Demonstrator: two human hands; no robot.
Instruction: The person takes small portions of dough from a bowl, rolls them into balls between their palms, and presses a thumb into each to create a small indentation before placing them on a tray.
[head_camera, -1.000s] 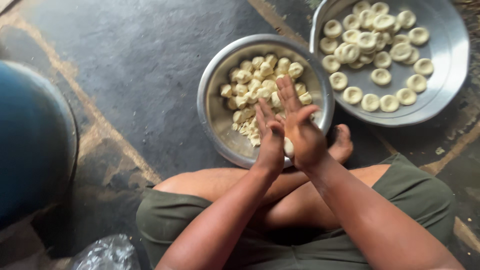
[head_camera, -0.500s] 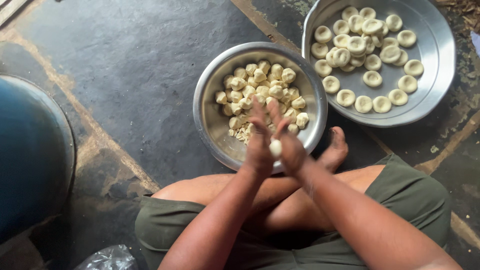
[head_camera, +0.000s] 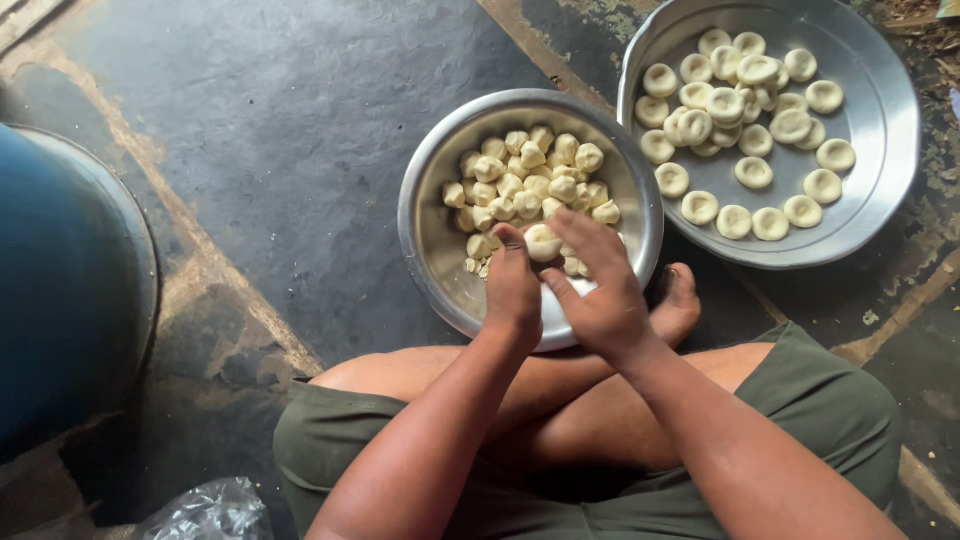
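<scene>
While both hands work over the steel bowl (head_camera: 430, 215), the left hand (head_camera: 513, 290) pinches a dough ball (head_camera: 542, 242) at its fingertips; the right hand (head_camera: 600, 290), fingers spread, touches it. Shaped pieces fill the tray (head_camera: 880, 120) beyond.

The dough pieces (head_camera: 530, 175) are pale cream, and they sit in a shiny silver bowl (head_camera: 430, 240). The big tray (head_camera: 880, 110) is silver too, with cream round pieces (head_camera: 752, 172) on it. The floor (head_camera: 280, 130) is dark grey with brown streaks. The shorts (head_camera: 840, 390) are olive green. The drum (head_camera: 60, 290) is blue.
</scene>
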